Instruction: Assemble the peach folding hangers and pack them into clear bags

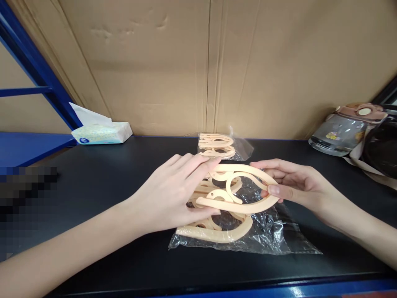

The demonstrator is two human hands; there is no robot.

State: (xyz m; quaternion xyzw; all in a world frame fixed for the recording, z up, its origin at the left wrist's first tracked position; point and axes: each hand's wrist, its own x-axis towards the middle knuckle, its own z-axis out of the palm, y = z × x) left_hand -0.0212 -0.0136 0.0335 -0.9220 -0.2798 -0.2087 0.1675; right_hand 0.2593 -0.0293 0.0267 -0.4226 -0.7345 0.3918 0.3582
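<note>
A pale-orange folding clothes hanger [254,207], folded into a loop, is held between my two hands just above the table. My right hand [305,186] pinches its rounded right end between thumb and fingers. At its left side my left hand [173,192] is closed, fingers along the upper edge and thumb at the lower one. Under it lies a clear plastic bag [279,236] with more hangers of the same kind [214,235]. My left hand hides part of the bag's left side.
Behind my hands lies another clear bag with folded hangers [217,145]. A tissue pack [104,132] sits at the back left. A glass bottle with a brown lid [344,128] leans at the right, beside a black object [383,145]. Cardboard [149,66] backs the black table [124,260].
</note>
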